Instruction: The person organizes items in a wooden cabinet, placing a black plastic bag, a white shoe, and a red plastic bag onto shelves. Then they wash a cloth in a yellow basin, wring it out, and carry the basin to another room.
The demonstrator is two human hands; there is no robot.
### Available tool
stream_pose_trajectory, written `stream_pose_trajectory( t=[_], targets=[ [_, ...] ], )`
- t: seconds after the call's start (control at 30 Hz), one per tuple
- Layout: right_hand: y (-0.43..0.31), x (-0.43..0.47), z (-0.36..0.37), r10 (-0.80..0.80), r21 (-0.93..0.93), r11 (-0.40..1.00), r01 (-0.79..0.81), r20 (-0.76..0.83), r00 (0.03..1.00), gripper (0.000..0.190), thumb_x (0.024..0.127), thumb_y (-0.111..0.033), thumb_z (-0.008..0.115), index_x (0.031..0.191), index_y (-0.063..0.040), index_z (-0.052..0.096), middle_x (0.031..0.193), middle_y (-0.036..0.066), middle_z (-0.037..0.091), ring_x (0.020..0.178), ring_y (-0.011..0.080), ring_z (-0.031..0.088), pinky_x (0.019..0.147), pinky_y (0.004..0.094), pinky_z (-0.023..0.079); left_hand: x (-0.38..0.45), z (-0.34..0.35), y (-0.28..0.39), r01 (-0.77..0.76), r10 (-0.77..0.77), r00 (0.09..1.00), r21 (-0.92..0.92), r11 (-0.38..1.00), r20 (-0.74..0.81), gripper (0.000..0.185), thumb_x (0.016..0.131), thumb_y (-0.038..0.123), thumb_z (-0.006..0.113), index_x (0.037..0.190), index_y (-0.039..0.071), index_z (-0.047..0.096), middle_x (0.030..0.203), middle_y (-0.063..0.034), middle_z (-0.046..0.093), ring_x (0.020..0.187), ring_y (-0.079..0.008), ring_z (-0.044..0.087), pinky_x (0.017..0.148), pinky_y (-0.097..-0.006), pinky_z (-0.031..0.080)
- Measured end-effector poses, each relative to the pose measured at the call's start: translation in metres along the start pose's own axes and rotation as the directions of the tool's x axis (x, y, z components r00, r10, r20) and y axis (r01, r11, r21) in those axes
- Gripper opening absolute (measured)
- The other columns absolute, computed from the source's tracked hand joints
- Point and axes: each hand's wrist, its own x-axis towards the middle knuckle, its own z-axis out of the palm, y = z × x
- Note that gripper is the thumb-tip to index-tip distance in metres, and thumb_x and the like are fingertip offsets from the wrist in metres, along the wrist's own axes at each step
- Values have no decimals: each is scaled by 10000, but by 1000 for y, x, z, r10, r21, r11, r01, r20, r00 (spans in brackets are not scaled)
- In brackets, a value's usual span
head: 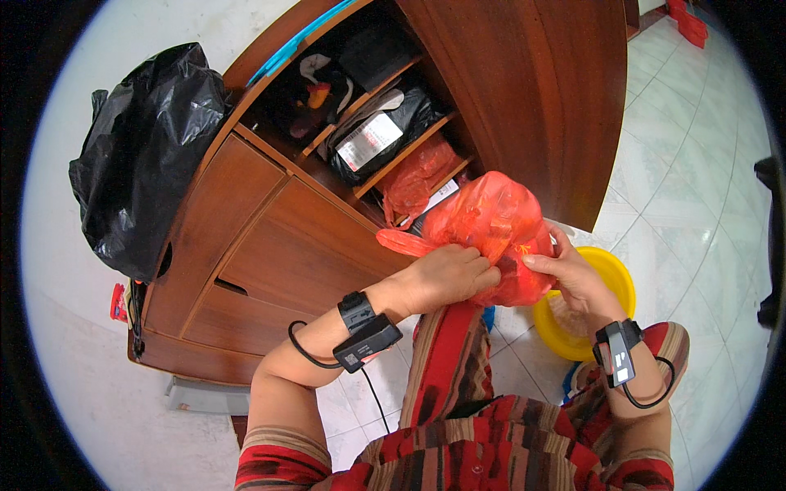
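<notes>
Both of my hands are on a bulging red plastic bag (491, 208), held above my knees in front of a wooden cabinet. My left hand (457, 273) grips the gathered plastic near the bag's middle, and a loose handle loop sticks out past its knuckles to the left. On the bag's right side, my right hand (568, 264) clasps it with the thumb in front and the fingers partly hidden behind. Something dark shows through the thin plastic low down, but I cannot tell what it is.
The cabinet's open shelves (368, 178) hold another red plastic bag (420, 178), a black package with a label (371, 138) and dark items. A black plastic bag (159, 147) sits at the cabinet's left. A yellow basin (617, 288) stands on the tiled floor (669, 239) beyond my right hand.
</notes>
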Motion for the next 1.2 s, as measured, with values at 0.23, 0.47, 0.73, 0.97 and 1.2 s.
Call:
stream_pose_trajectory(
  t=[0.23,0.47,0.73,0.97,1.2],
  targets=[
    [16,7,2,-14,133,991,21,-53,998,972,717,-172,785,1439,-73,142,1332,142,442,1183,249,488,973,391,423,-1,8,1,-71,55,992,141,988,116,134,797,165,509,924,125,488,805,-10,513,801,-187,550,690,-312,450],
    [34,20,-19,106,67,993,-99,-108,988,970,706,-224,774,1434,-24,164,1337,167,444,1193,267,487,981,402,415,1,17,-3,-162,147,981,118,980,129,91,828,176,483,901,123,486,855,-18,540,858,-176,555,736,-300,441],
    [68,30,-27,235,355,903,-243,65,970,544,788,-149,632,1275,-11,431,1219,115,567,1095,243,571,950,384,462,-12,24,-4,-260,229,962,234,937,149,79,826,184,489,891,139,491,837,-1,534,854,-175,549,774,-291,431],
    [56,50,2,-48,481,877,-6,100,994,516,814,-90,577,1298,-22,411,1252,123,541,1138,248,541,1006,392,420,-24,-12,-17,-81,73,996,154,985,57,172,764,157,522,924,93,513,813,-23,501,859,-204,534,767,-322,450],
    [53,81,37,-95,531,842,96,-28,995,433,818,-15,524,1246,-15,460,1201,121,572,1062,227,582,924,353,476,-45,-36,-32,291,-273,948,103,951,-162,503,705,33,583,1201,105,538,1109,-141,520,1123,-322,493,946,-400,414]
  ],
)
